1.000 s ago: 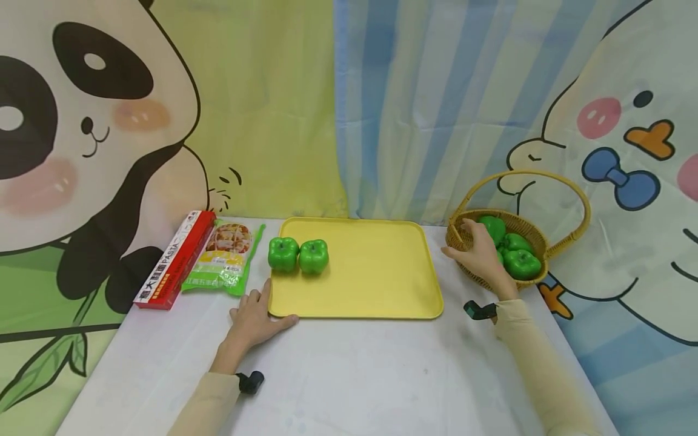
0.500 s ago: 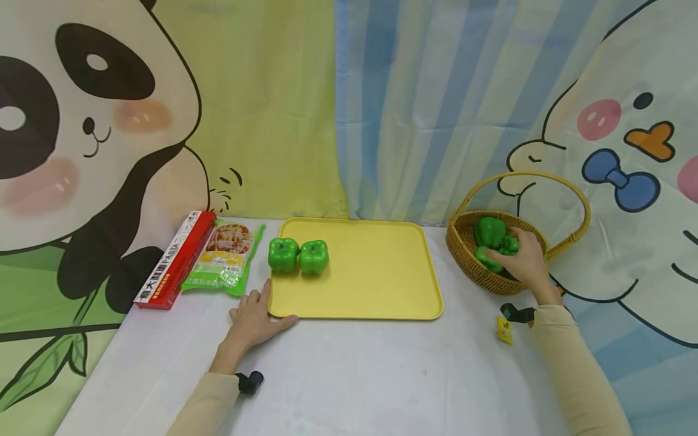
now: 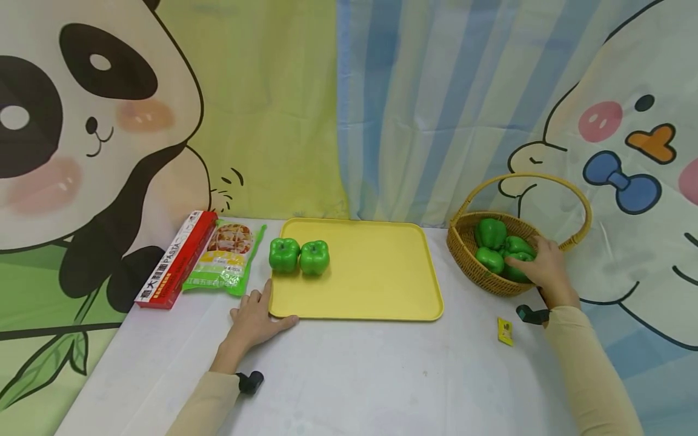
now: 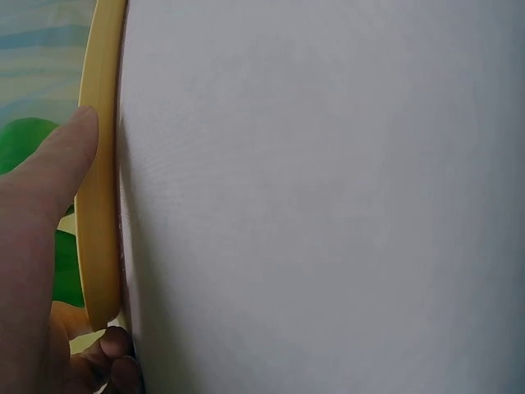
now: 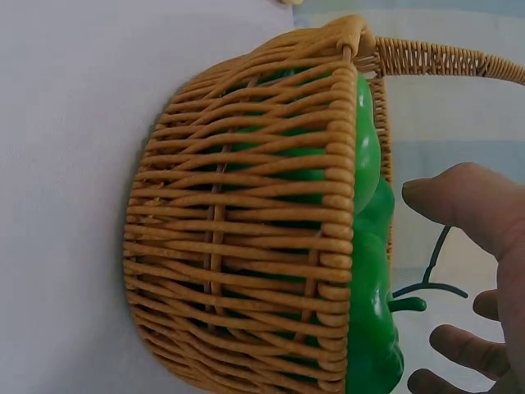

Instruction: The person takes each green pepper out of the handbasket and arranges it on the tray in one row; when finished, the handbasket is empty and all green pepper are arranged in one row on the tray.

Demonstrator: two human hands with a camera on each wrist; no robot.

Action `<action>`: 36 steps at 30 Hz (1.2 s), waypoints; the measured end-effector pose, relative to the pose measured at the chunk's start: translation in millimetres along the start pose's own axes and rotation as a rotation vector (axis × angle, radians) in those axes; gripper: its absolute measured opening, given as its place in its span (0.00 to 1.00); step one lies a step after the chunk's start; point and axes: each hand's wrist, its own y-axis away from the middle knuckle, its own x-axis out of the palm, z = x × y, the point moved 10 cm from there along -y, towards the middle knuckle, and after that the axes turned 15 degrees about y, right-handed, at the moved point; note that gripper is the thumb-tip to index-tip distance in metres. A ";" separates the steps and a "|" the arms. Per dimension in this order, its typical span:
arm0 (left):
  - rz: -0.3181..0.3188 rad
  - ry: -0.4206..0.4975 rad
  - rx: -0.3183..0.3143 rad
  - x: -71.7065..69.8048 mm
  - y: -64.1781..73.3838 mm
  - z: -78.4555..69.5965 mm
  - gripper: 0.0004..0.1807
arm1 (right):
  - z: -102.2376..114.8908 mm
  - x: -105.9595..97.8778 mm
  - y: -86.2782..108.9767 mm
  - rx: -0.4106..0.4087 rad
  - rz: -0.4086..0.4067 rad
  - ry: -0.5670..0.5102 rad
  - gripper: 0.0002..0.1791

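Likely picking: right hand (image 3: 548, 269), fingers spread, at bell peppers (image 3: 489, 233) in wicker basket (image 3: 465, 259); next needs a grip. Left hand (image 3: 255, 321), spread, touches tray (image 3: 376, 272).

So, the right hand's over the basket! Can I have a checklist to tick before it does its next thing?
1. Left hand touching the yellow tray: ok.
2. Two green peppers on the tray: ok, side by side.
3. Basket standing upright: ok.
4. Basket peppers all countable: cannot tell; four show, others could be hidden underneath.
5. Right hand gripping one: not ok; the right wrist view shows a gap.
6. Small yellow packet away from the basket: ok.
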 end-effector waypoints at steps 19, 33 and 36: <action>0.004 -0.001 -0.006 -1.5 0.1 -2.1 0.69 | -14.3 16.3 -0.8 0.008 0.051 0.024 0.59; 0.004 -0.001 -0.009 0.9 -1.6 1.4 0.70 | -17.3 24.5 -0.4 0.013 0.054 0.011 0.60; 0.005 0.001 -0.013 1.2 -1.8 2.3 0.70 | -17.5 26.0 -0.3 0.011 0.051 0.019 0.59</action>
